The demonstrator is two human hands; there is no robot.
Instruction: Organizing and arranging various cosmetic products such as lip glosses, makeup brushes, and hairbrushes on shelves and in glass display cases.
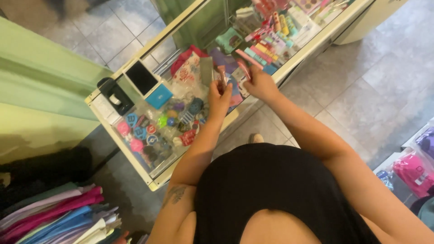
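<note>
I look down over a glass display counter [156,178] filled with small colourful items. My left hand [219,97] is raised over the glass and is closed around a small pink tube with a dark cap [222,73]. My right hand [260,83] is just to the right of it, fingers curled on a small pink item [244,70] above the glass. Under the glass lie badges and keyrings [149,131] and rows of pink, yellow and teal packets [264,49].
A black device [115,95] and a dark screen on a blue stand [147,83] sit on the counter's left end. Folded coloured clothes [58,214] are stacked at lower left. Pink packaged goods [413,171] hang at the right. Grey tiled floor [375,77] surrounds the counter.
</note>
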